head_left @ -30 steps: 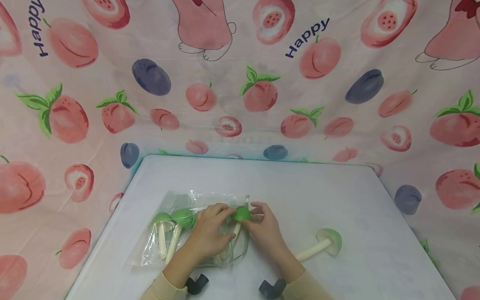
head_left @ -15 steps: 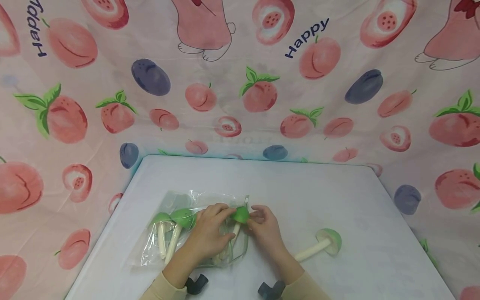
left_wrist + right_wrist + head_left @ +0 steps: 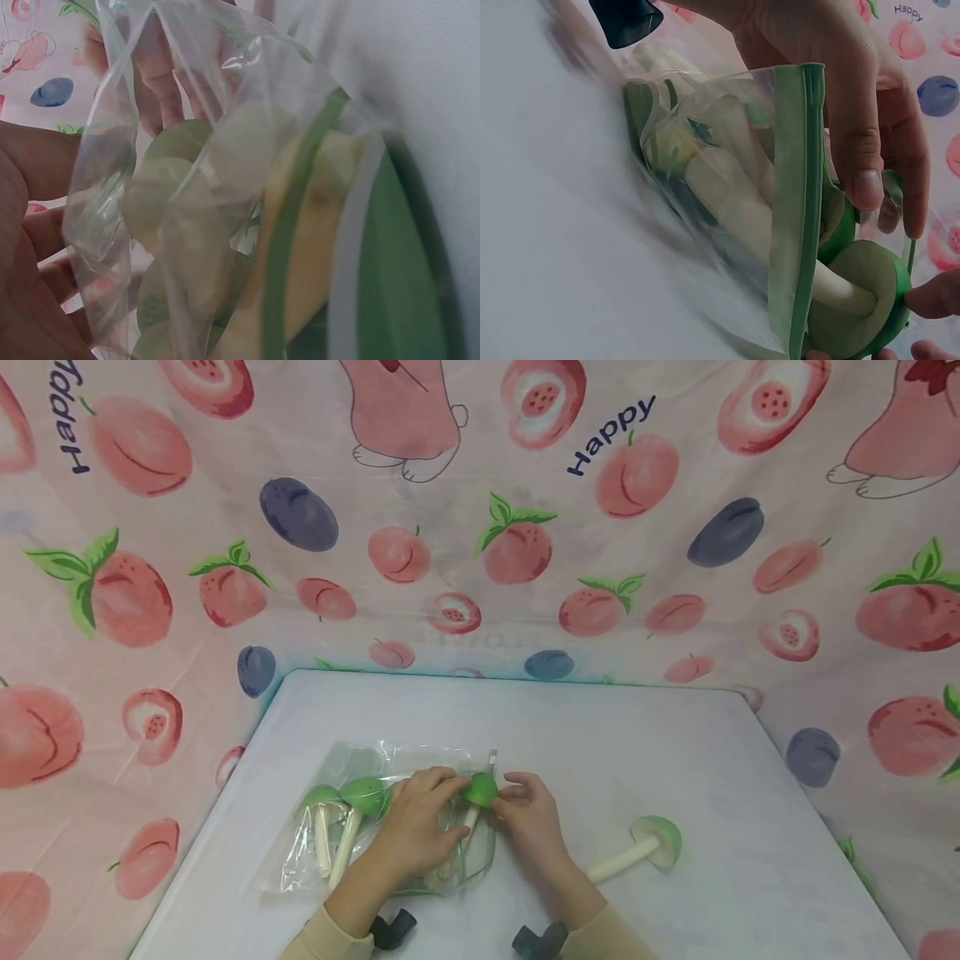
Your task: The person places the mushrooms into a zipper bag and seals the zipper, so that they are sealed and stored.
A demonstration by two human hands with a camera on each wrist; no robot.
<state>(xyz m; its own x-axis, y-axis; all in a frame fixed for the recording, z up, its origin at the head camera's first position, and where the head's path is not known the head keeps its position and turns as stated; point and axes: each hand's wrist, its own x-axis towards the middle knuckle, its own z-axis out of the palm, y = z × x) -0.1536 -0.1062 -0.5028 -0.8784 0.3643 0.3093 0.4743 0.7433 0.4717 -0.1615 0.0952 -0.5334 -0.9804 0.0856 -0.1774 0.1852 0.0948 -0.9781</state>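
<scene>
A clear zip bag [image 3: 296,864] with a green closure strip [image 3: 806,202] lies on the table. Inside are several model mushrooms [image 3: 365,795] with green caps and cream stems. My left hand [image 3: 416,831] lies across the bag and holds its film near the mouth, thumb and fingers apart on either side. At the mouth, my right hand [image 3: 534,817] grips one mushroom [image 3: 881,300] by its green cap. That cap is outside the strip, while its stem runs back into the bag. Film and fingers partly hide the contents in the left wrist view [image 3: 187,225].
A loose mushroom [image 3: 660,843] lies to the right of my right forearm, its stem end hidden. Dark curved pieces [image 3: 393,929] sit at both wrists. The white table [image 3: 600,735] meets a fruit-printed cloth [image 3: 465,527] at the back and sides.
My right hand has dropped slightly, its fingers still at the mushroom cap, and the cap has shifted a little left. The left hand and the bag look nearly still.
</scene>
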